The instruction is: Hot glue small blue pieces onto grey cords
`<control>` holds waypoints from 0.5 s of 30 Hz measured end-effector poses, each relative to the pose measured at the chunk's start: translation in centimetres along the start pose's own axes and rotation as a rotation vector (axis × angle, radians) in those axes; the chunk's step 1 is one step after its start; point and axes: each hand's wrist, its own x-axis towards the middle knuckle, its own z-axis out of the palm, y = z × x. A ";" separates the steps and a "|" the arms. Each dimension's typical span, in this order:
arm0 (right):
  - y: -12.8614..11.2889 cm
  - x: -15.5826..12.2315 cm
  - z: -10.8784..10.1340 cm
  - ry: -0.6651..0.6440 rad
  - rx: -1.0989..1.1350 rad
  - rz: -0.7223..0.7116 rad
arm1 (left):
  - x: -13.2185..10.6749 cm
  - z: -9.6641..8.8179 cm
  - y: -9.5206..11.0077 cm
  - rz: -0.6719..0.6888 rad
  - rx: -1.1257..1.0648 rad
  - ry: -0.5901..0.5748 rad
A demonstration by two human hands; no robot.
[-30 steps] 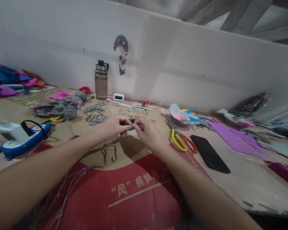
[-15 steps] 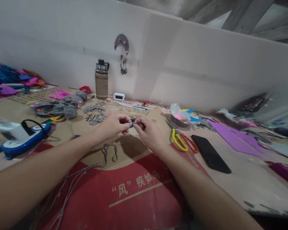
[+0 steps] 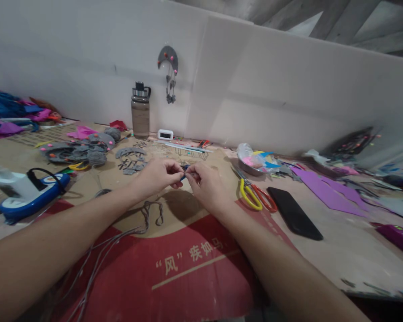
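Note:
My left hand [image 3: 161,175] and my right hand [image 3: 204,182] meet above the cardboard, fingertips pinched close together. Between them shows a small dark blue piece [image 3: 183,177], mostly covered by the fingers, so its kind is unclear. Both hands are closed on it. Grey cord [image 3: 147,219] lies looped on the red and tan cardboard [image 3: 195,268] below my left forearm. Grey felt cut-outs [image 3: 131,160] rest just beyond my left hand. Scissors [image 3: 251,192] with one yellow and one red handle lie to the right of my right hand.
A black phone [image 3: 293,212] and purple foam sheet [image 3: 325,190] lie at right, near a metal bowl [image 3: 251,168]. A water bottle [image 3: 140,114] and small white clock [image 3: 165,134] stand by the wall. At left sits a blue power strip [image 3: 36,201]. A felt moon [image 3: 168,56] hangs above.
The hands stay pinched together at nearly the same spot, the fingers shifting only slightly around the blue piece. The whole view has moved a little.

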 end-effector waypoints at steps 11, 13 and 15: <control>-0.7 -0.3 0.0 0.019 0.081 0.071 | 0.0 0.0 0.4 -0.043 -0.225 0.088; -0.6 -0.3 0.1 0.035 0.091 0.065 | -0.1 0.1 0.6 -0.042 -0.238 0.097; -0.4 -0.3 0.2 0.043 0.102 0.066 | -0.1 0.0 0.6 -0.034 -0.242 0.106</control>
